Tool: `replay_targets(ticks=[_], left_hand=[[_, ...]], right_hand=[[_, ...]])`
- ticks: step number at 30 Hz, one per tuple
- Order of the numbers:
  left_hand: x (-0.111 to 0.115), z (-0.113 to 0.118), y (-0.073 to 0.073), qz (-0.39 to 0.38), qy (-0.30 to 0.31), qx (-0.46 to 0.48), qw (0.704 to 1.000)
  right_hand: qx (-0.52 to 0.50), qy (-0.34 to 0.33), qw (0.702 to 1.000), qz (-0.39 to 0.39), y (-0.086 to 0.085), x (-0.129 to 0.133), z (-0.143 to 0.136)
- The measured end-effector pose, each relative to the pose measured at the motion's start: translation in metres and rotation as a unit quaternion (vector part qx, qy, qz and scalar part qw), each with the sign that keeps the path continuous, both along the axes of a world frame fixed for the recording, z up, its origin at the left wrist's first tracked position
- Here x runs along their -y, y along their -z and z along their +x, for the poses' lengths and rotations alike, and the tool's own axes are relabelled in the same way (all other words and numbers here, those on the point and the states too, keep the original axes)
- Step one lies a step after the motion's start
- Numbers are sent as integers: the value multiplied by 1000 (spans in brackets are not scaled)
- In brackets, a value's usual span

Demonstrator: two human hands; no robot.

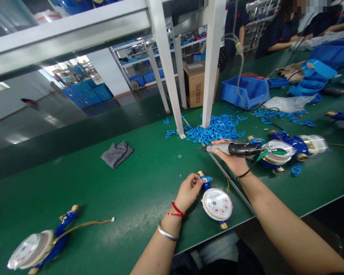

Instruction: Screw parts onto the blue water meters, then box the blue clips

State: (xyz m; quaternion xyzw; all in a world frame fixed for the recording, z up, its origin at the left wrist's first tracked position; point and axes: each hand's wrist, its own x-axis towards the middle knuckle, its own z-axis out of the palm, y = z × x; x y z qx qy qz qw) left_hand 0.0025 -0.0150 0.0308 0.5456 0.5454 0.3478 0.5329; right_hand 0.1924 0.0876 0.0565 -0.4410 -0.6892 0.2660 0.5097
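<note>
1 meter (217, 204) lies beside the left grip (188, 191) pinching its blue handle (209, 179); right grip (234, 163) clasps screwdriver (232, 148).

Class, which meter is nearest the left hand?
The middle meter: the left hand is at its blue tab. One meter lies farther left, others farther right.

Green bench top (143, 172), bearing loose parts and assemblies; at left, a blue-bodied meter (43, 244) with a trailing wire; left of centre, a crumpled grey cloth (117, 154); near the front edge, a second meter (217, 204), dial upward; around the feet of pale metal posts (169, 76), a heap of small blue pieces (220, 129); nearby, a small ring (179, 154); at right, further meters (301, 146), closely grouped; toward the rear, a cardboard box (197, 86), a blue bin (231, 93) and a clear plastic bag (289, 104).
</note>
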Motion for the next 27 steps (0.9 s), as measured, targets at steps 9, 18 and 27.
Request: replay_targets(ticks=[9, 18, 27], left_hand=[[0, 1, 0, -9, -11, -5, 1000], [0, 2, 2, -6, -12, 12, 1000], [0, 2, 1, -12, -14, 20, 1000]], right_hand=[[-77, 48, 995, -48, 7, -7, 3], [-53, 38, 997, 35, 13, -11, 5], [-66, -23, 997, 33, -1, 0, -3]])
